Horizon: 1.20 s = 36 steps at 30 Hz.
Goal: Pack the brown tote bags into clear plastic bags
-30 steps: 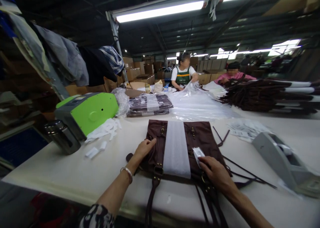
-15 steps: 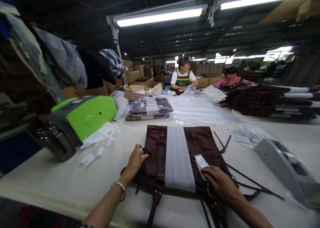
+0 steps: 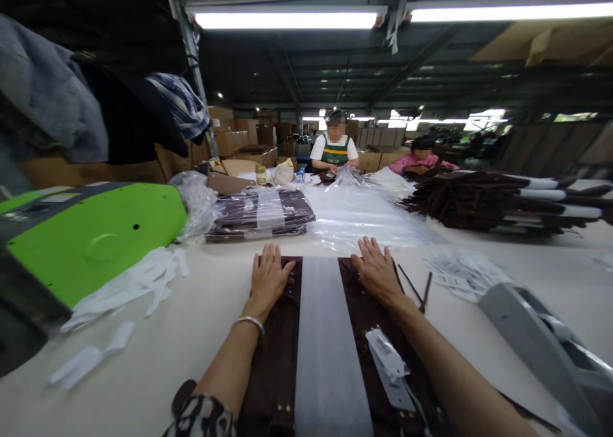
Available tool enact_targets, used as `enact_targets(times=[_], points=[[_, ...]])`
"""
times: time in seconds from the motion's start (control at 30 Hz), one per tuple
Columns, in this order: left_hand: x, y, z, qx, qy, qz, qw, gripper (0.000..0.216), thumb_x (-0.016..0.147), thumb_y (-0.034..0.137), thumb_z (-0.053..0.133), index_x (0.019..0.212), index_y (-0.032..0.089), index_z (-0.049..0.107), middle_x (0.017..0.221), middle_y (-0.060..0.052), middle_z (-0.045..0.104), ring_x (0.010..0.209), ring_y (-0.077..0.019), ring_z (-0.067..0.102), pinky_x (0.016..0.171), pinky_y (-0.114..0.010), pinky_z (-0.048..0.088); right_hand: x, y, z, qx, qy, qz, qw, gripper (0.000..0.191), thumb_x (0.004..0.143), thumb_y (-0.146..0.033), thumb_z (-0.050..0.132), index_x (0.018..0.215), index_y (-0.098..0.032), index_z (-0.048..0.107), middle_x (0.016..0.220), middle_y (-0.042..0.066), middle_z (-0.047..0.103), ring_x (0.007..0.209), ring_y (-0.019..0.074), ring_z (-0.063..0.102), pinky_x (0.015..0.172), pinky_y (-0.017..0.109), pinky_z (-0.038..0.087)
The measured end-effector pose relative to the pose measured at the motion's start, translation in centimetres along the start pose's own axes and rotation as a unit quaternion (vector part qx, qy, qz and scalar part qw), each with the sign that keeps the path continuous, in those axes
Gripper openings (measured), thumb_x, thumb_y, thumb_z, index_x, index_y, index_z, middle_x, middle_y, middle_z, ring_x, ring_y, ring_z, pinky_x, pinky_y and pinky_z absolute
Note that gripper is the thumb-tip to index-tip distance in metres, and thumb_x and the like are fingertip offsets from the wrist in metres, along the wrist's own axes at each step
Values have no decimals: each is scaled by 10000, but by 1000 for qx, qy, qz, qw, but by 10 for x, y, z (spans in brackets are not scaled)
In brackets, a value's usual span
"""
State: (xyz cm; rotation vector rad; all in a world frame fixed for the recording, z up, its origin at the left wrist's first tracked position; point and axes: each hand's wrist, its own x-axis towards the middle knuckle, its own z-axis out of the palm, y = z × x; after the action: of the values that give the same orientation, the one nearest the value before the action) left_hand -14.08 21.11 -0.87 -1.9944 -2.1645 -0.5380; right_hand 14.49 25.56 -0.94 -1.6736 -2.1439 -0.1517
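Dark brown bag [image 3: 272,360] lying flat on the white table [image 3: 158,386], right in front of the person, with a pale strip [image 3: 328,347] running down its middle. Left hand [image 3: 269,277] and right hand [image 3: 378,271] are both open, palms down on its far corners, not gripping anything. Clear-wrapped tag [image 3: 389,363] sits on the bag's right half. Plastic-wrapped stack [image 3: 263,216] just beyond, green machine [image 3: 105,239] off left, grey dispenser [image 3: 531,347] right.
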Motion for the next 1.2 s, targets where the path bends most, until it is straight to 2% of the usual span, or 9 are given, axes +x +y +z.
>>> enact_targets(times=[0.1,0.2,0.43,0.53,0.63,0.77,0.87,1.0,1.2], points=[[-3,-30,45,7,-54,-11,998,608,986,464,383,1479,110,377,1550,-164,366,1463,-285,273,1181,-481,203,6,24,42,-50,-94,33,994,633,1010,-476,257,1493,-83,370,1576,141,313,1495,295,139,1196,530,22],[-3,-42,61,12,-58,-8,998,645,988,493,366,1476,70,370,1547,-177,368,1457,-290,281,1175,-462,222,4,40,63,-54,-141,47,987,647,1008,-509,252,1497,-102,372,1560,140,350,1477,312,201,1189,531,58],[-4,-35,38,6,-58,-21,998,446,1009,420,349,1308,163,555,1352,-127,584,1286,-277,472,1026,-405,387,-9,40,51,-60,-146,-14,987,464,1002,-392,322,1378,-245,550,1493,104,471,1409,309,361,1159,574,151],[-10,-36,28,-2,-48,-25,999,377,1013,377,331,1110,198,648,1162,-110,651,1126,-282,539,914,-406,422,-24,53,59,-67,-107,-72,989,429,952,-244,369,1299,-316,610,1465,80,510,1368,304,430,1135,609,200],[-9,-38,26,-21,-45,-42,998,347,1000,369,366,1079,187,651,1143,-123,641,1112,-289,532,901,-405,402,-21,74,71,-58,-98,-90,989,464,905,-201,388,1283,-339,619,1459,71,517,1366,320,437,1118,637,239],[4,-43,31,-40,-52,-93,994,315,966,380,438,1026,180,675,1126,-128,662,1100,-292,552,881,-394,402,2,96,74,-59,-159,-9,985,486,930,-296,334,1355,-325,568,1490,88,473,1373,350,422,1059,670,330],[11,-45,33,-37,-58,-118,991,317,958,371,438,977,182,691,1099,-125,687,1110,-292,553,885,-391,403,-2,101,72,-107,-97,1,990,493,919,-320,349,1360,-307,570,1541,86,398,1437,377,295,1091,707,226],[9,-42,27,-15,-79,-113,990,362,972,355,372,972,185,692,1097,-132,694,1106,-298,563,890,-406,418,-33,80,56,-81,-109,14,991,456,937,-350,365,1328,-300,594,1539,82,406,1445,358,284,1103,685,209],[16,-43,12,36,-71,-53,995,425,980,333,306,1180,171,645,1251,-152,641,1182,-320,555,962,-471,426,-26,52,33,18,-123,141,982,650,990,-542,283,1515,-164,347,1608,101,245,1495,315,125,1178,559,114]])
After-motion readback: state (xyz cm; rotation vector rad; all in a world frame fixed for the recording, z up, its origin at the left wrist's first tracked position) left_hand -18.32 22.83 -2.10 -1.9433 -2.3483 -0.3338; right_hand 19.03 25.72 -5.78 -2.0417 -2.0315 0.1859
